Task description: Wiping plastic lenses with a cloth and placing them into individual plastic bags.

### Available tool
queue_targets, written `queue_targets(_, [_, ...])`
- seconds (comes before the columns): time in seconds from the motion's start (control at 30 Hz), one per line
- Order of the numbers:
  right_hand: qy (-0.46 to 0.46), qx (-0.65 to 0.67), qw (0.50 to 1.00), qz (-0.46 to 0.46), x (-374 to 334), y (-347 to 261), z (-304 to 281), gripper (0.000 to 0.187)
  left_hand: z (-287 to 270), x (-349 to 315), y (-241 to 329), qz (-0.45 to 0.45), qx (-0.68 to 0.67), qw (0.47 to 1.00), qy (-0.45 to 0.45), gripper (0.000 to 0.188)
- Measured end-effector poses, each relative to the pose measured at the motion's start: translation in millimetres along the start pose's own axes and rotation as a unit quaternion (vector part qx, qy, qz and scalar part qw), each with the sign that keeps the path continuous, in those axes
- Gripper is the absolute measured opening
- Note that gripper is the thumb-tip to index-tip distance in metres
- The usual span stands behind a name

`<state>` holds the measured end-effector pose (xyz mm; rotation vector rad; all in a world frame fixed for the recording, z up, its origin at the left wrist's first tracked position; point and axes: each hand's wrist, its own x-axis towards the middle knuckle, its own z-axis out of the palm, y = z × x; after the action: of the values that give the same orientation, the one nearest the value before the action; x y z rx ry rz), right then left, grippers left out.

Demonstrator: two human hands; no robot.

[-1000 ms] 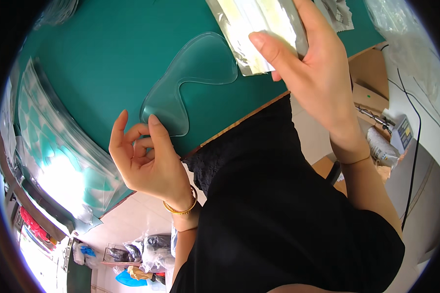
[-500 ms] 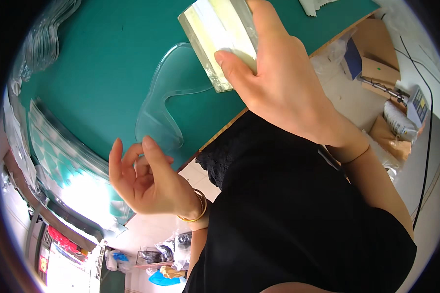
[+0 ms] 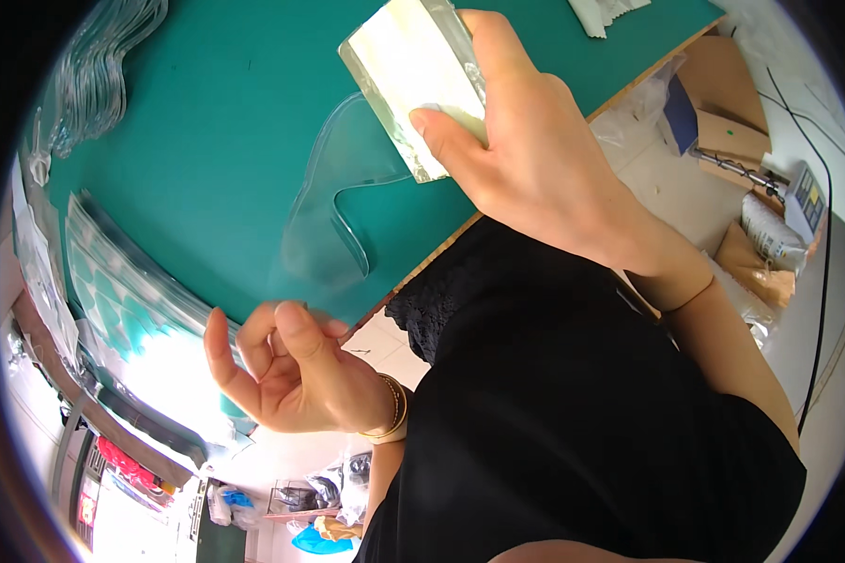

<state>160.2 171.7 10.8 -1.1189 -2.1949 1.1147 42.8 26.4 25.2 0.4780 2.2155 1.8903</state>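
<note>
My right hand (image 3: 545, 155) grips a flat, pale yellow block (image 3: 413, 80) wrapped in shiny clear film, thumb across its face. Beneath the block's lower edge, a clear curved plastic sheet (image 3: 324, 188) with a notch cut into one side lies over the green table (image 3: 225, 122); its lower end is blurred and reaches toward the near edge. My left hand (image 3: 300, 366), a bracelet at its wrist, is just below that end, palm up. Its fingers are loosely bent and apart, with nothing visible in them.
Stacked clear plastic sheets (image 3: 141, 272) stand along the table's left side, and more wavy ones (image 3: 99, 80) lie at the far left. A white scrap (image 3: 606, 14) rests at the far right. Beyond the right edge are cardboard (image 3: 728, 141), bags and a grey device (image 3: 806, 202).
My left hand has dropped slightly away from the sheet's end. The sheet's lower part has shifted to the right. My right hand still holds the block, nearly in place.
</note>
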Motion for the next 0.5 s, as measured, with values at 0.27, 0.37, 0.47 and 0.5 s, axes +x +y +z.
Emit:
queue_targets(0.27, [-0.021, -0.008, 0.999, -0.034, 10, -9, 11, 0.037, -4, 3, -10, -0.057, 0.006, 0.998, -0.011, 0.049])
queue_targets(0.37, [-0.062, -0.013, 0.997, -0.038, 20, -11, 15, 0.036, -7, 6, -12, -0.072, 0.02, 0.997, -0.021, 0.048])
queue_targets(0.47, [-0.009, 0.13, 0.991, 0.013, 41, -14, -10, 0.036, -7, 8, -14, -0.085, 0.03, 0.996, -0.019, 0.047])
queue_targets(0.5, [-0.035, 0.194, 0.969, 0.148, 45, -28, -31, 0.042, -7, 7, -15, -0.085, 0.029, 0.996, -0.028, 0.047])
